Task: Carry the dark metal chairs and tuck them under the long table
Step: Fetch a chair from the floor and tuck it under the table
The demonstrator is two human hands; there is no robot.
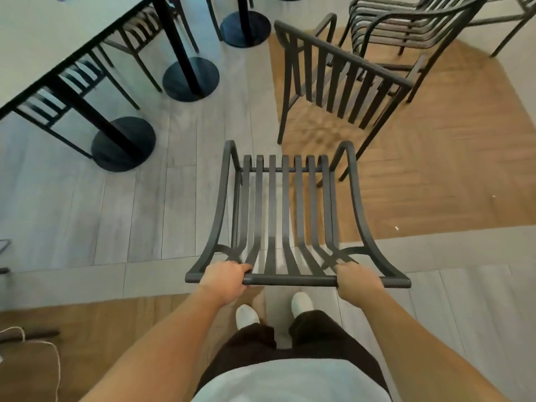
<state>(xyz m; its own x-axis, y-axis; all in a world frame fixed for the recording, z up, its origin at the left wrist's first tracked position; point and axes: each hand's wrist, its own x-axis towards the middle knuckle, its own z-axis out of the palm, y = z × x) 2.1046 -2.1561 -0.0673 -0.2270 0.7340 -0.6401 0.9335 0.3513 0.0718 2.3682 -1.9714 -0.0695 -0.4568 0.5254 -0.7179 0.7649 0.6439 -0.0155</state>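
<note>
Both the left hand and right hand gripped the near chair by its top rail, evidently for carrying toward the long table at far left.
</note>
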